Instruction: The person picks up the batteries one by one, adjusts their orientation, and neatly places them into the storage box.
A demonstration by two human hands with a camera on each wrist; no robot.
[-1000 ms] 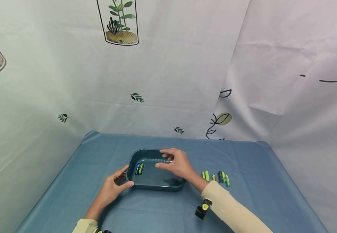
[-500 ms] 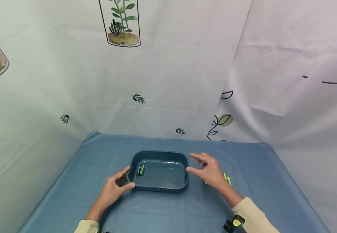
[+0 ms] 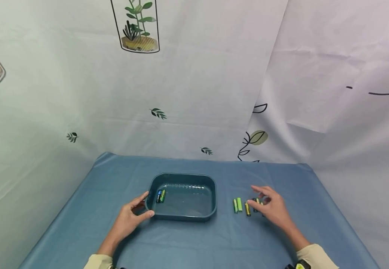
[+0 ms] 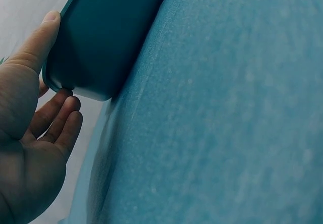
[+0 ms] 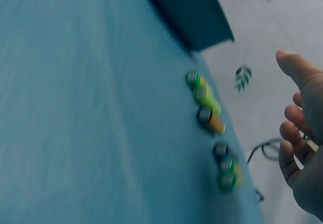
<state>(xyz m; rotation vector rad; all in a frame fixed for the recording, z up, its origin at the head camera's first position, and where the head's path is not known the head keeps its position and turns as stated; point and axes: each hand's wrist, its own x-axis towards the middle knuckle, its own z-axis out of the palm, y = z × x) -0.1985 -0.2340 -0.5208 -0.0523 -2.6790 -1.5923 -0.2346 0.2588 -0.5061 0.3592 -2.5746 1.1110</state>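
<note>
A dark teal rectangular tray stands on the cloth in the head view, with a blue battery and a green battery side by side at its left end. My left hand touches the tray's near left corner from outside. Its thumb lies straight at the rim and its other fingers rest at the side wall. My right hand, thumb and fingers apart, hovers over a group of batteries that it partly hides. Left of it lie a yellow battery, a lime battery and another green battery.
Blue cloth covers the table. Behind it hangs a pale backdrop printed with leaves and plants, and its folds meet the table's back and sides.
My right hand has moved from above the tray, rightward, to the loose batteries, with its fingers spread throughout. The left hand stays at the tray's corner, and the two batteries inside lie as before.
</note>
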